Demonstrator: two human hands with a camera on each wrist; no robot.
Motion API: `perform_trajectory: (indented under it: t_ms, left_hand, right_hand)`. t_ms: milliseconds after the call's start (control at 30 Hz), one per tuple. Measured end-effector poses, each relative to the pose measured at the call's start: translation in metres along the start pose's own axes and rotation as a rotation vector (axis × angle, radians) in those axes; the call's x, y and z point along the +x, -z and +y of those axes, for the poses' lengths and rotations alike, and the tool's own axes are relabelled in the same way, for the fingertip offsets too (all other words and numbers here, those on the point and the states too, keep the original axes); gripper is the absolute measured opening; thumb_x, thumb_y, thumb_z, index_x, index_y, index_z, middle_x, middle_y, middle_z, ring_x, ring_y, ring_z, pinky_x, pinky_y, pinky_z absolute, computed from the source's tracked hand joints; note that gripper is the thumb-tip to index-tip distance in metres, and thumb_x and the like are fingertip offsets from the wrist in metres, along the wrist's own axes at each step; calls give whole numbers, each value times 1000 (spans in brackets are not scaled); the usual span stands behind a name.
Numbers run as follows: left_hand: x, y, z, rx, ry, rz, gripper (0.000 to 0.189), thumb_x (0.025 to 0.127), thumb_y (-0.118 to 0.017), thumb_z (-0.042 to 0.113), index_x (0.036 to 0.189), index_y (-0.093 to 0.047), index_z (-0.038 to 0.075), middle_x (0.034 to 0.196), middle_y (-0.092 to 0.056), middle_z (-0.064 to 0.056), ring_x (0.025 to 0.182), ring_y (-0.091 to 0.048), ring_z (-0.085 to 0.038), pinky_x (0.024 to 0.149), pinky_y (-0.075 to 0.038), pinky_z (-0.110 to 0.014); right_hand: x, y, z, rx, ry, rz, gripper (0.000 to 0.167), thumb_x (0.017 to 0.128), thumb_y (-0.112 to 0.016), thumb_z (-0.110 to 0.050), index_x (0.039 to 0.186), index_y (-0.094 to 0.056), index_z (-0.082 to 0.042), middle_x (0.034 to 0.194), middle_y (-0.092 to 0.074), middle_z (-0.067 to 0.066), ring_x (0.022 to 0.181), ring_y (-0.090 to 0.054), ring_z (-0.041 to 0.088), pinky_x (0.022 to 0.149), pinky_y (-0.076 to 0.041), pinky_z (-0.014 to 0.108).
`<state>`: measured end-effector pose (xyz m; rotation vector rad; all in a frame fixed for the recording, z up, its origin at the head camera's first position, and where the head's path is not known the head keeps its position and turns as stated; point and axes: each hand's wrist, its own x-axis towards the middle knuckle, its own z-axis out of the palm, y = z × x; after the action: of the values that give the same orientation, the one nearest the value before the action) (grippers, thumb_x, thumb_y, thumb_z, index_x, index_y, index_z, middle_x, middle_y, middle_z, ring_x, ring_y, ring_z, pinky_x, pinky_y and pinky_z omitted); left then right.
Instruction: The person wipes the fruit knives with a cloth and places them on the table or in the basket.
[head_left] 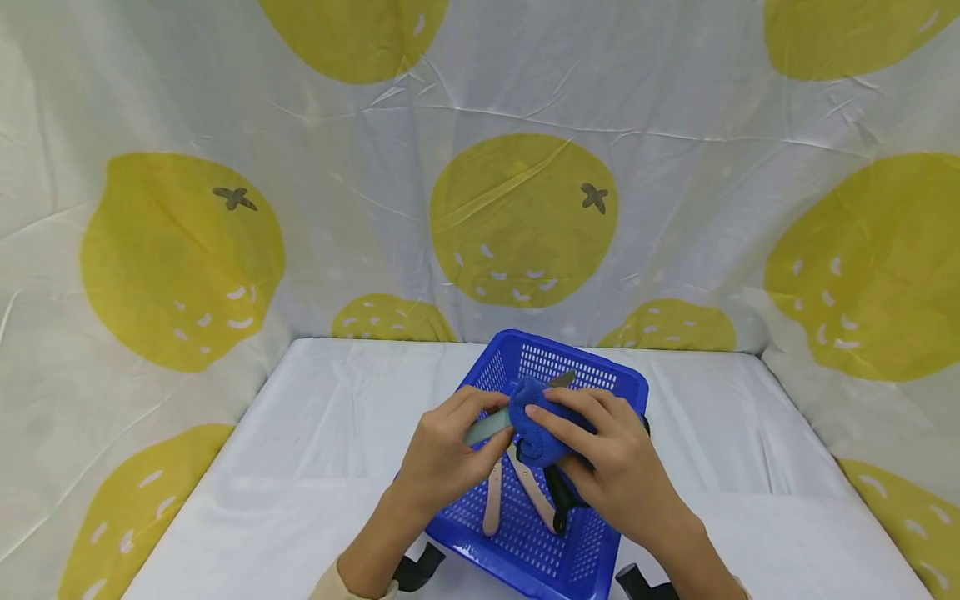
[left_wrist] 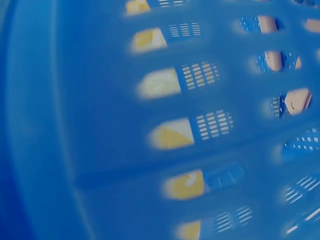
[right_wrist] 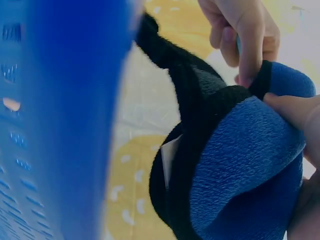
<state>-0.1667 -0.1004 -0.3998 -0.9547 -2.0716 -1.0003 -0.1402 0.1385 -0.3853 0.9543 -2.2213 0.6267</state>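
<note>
In the head view my left hand (head_left: 452, 442) grips the pale green handle (head_left: 489, 427) of a knife. A blue cloth (head_left: 542, 425) with black edging is wrapped over the blade, and the blade tip (head_left: 561, 379) pokes out past it. My right hand (head_left: 618, 454) holds the cloth around the blade, fingers on top and thumb below. Seen from the right wrist, the cloth (right_wrist: 245, 155) hangs in folds, its black trim trailing down. The left hand (right_wrist: 247, 35) shows at the top there. Both hands are above a blue basket.
The perforated blue basket (head_left: 517, 335) stands on the white-covered table (head_left: 352, 400). Inside it lie two pale pink handles (head_left: 492, 504). Its side wall (left_wrist: 110, 125) fills the left wrist view. A curtain with yellow lemons (head_left: 525, 221) hangs behind.
</note>
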Motion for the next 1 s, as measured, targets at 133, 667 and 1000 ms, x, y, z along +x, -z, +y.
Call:
perform_trajectory:
  t_ms: [133,667,1000]
  left_hand:
    - [-1,0,2,-6,15,-6,37,80,-86,4,113,-69,5,102,-70,-6,79,-67,-12,70,-58,-15]
    - [1,1,1,-20,-26,3,31,85,-84,9,111,-70,5,104,-72,-5,86,-73,-14,75,-60,-17]
    - [1,3,3,-9,18,-21,32,84,-85,11,112,-70,6,104,-72,-5,87,-73,-14,76,-60,-17]
  right_hand:
    - [-1,-3,-2,-8,-1,0,59,83,-77,-7,138,-67,-26,139,-63,3,123,-57,28,101,-49,55]
    - [1,-2,5,-59,-76,67,52,85,-75,-8,135,-69,-22,136,-63,8,119,-58,30,98,-47,53]
    - [-2,0,27,-84,-142,145,55,83,-78,-2,134,-70,-21,135,-64,14,121,-58,36,100,-48,59]
